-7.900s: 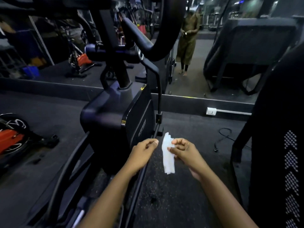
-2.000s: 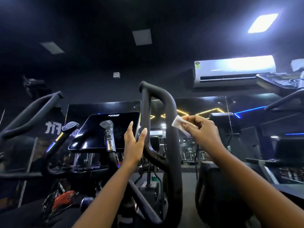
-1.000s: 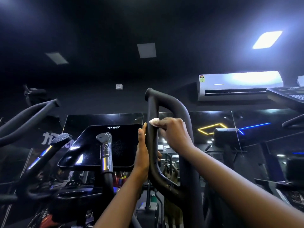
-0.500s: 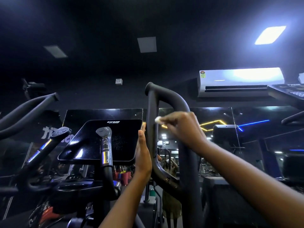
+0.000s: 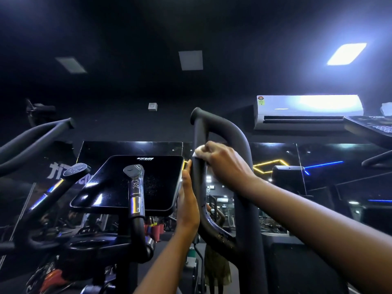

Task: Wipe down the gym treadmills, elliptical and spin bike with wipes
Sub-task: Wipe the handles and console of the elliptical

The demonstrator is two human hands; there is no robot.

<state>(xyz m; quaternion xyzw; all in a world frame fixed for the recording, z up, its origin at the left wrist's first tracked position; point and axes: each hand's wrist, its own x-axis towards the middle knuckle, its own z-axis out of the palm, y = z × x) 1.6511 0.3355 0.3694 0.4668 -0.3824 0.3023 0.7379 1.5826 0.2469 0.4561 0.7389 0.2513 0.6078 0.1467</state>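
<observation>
Black glossy screen [image 5: 129, 183] is sitting at left, looking speckled and probably unwiped. I am pressing my flat, straight-fingered left hand [image 5: 187, 205] against the elliptical's handle [image 5: 232, 130]. My right hand [image 5: 227, 166] is gripping the white wipe [image 5: 196, 152] round it. I am judging most of the job is remaining.

1. We count two hands: left hand [image 5: 187, 206], right hand [image 5: 222, 166].
2. One wipe [image 5: 198, 150].
3. One screen [image 5: 148, 183].
4. We note two grips: left grip [image 5: 76, 170], middle grip [image 5: 133, 171].
5. Three ceiling panels [image 5: 191, 60].
6. One air conditioner [image 5: 307, 111].
</observation>
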